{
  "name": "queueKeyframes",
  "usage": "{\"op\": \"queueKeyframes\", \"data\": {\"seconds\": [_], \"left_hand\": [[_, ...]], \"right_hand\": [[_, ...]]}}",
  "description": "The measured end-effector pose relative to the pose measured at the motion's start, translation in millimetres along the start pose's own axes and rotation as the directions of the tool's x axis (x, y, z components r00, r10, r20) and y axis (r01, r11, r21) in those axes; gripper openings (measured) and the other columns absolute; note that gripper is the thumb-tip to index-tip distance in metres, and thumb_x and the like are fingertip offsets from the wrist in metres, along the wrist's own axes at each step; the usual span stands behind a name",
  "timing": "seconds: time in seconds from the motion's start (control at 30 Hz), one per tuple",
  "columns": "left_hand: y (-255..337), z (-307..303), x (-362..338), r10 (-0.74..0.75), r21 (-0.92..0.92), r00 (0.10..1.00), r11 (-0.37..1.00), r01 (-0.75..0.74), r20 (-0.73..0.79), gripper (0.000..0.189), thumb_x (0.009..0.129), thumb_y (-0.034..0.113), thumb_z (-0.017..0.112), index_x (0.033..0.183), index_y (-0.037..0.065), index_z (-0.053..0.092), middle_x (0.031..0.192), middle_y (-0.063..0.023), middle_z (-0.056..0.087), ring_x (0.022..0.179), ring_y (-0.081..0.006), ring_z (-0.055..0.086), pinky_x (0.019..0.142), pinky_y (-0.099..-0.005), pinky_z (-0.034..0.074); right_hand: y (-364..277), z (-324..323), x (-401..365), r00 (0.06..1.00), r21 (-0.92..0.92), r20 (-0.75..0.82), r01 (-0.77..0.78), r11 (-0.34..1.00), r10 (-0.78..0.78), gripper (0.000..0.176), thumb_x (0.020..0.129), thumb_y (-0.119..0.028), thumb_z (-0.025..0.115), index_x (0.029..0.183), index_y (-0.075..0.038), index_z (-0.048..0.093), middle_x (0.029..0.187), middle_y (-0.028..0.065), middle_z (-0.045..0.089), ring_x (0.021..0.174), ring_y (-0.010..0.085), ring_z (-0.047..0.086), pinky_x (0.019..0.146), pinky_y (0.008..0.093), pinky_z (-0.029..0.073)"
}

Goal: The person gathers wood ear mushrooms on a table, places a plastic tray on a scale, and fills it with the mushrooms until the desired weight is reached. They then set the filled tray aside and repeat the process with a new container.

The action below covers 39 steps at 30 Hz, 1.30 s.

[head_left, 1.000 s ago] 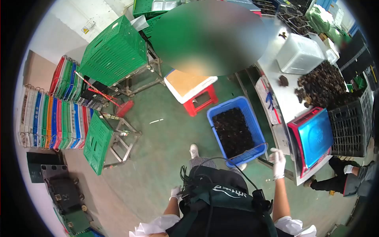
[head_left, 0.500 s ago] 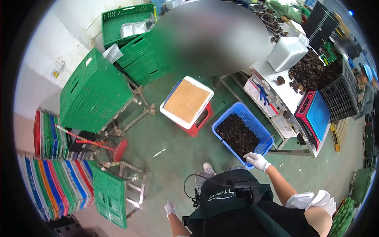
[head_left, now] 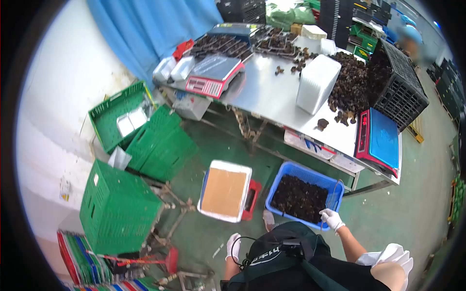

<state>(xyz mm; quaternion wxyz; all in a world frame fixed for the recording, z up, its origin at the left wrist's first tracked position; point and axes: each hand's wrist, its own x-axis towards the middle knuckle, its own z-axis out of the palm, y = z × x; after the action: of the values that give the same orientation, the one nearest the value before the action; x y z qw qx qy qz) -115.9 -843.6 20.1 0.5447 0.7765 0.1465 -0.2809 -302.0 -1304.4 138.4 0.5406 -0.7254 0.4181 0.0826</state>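
Observation:
A blue plastic basket (head_left: 286, 167) stands on the floor in front of me, partly filled with dark brown crumpled pieces (head_left: 298, 198). My right hand (head_left: 331, 220), in a white glove, is at the basket's near right corner with its fingers drawn together at the rim. What they grip there is too small to make out. A thin cord or wire (head_left: 335, 190) runs by that end of the basket. Lower and to the left, my gloved left hand (head_left: 233, 246) hangs free beside my body, fingers extended, touching nothing. Left of the basket is a red stool (head_left: 251, 200) with a brown-topped white box (head_left: 224, 190) on it.
Behind the basket stands a metal table (head_left: 272, 99) bearing scales (head_left: 383, 138), stacked white trays (head_left: 318, 83), a dark heap (head_left: 350, 77) and a tipped black crate (head_left: 400, 89). Green crates (head_left: 116, 206) and a red broom (head_left: 171, 259) are at left. Another person (head_left: 410, 41) is far back right.
My view has swung up and right, showing more of the table. My left hand has come up nearer the stool. My right hand stays at the basket's corner.

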Motion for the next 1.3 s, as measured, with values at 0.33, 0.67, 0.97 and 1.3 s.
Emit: {"op": "queueKeyframes", "data": {"seconds": [0.33,0.67,0.97,1.3], "left_hand": [[236.9,16.1,106.2,0.404,0.348,0.914,0.853,-0.388,0.028,0.056,0.088,0.031,0.075,0.133,0.001,0.059,0.129,-0.0203,0.063,0.122,-0.0334,0.059,0.105,-0.0420,0.045],[611.0,152.6,122.7,0.694,-0.714,0.213,0.595,0.370,0.688,0.111,0.076,0.061,0.076,0.161,0.016,0.021,0.164,-0.0157,0.026,0.148,-0.0391,0.030,0.112,-0.0631,0.034],[690.8,261.1,322.7,0.521,-0.591,0.549,0.805,-0.061,0.653,0.038,0.108,0.038,0.048,0.095,0.006,0.065,0.058,0.0044,0.043,0.046,-0.0062,0.039,0.039,-0.0233,0.026],[633.5,354.7,438.7,0.431,0.228,0.193,-0.029,-0.973,0.881,0.085,0.081,0.041,0.075,0.149,0.003,0.040,0.151,-0.0258,0.037,0.147,-0.0443,0.025,0.122,-0.0610,0.010]], "right_hand": [[-110.3,12.6,54.1,0.984,0.188,-0.093,0.166,0.968,-0.151,0.026,0.101,-0.018,0.054,0.118,-0.005,0.068,0.089,0.0071,0.069,0.080,0.0146,0.064,0.079,0.0309,0.054],[-54.4,28.6,22.6,0.865,0.498,-0.434,-0.001,0.867,0.251,0.021,0.100,-0.014,0.056,0.111,-0.003,0.070,0.082,0.0061,0.070,0.070,0.0114,0.062,0.067,0.0271,0.052],[-205.6,30.1,195.7,0.751,0.517,-0.601,0.104,0.850,0.273,0.025,0.103,-0.018,0.052,0.114,-0.003,0.068,0.087,0.0092,0.071,0.075,0.0140,0.066,0.072,0.0292,0.055],[-293.7,68.8,292.4,0.695,0.278,-0.597,-0.288,0.916,0.400,0.043,0.099,-0.026,0.061,0.131,0.001,0.054,0.101,0.0131,0.066,0.091,0.0186,0.065,0.081,0.0331,0.052]]}}
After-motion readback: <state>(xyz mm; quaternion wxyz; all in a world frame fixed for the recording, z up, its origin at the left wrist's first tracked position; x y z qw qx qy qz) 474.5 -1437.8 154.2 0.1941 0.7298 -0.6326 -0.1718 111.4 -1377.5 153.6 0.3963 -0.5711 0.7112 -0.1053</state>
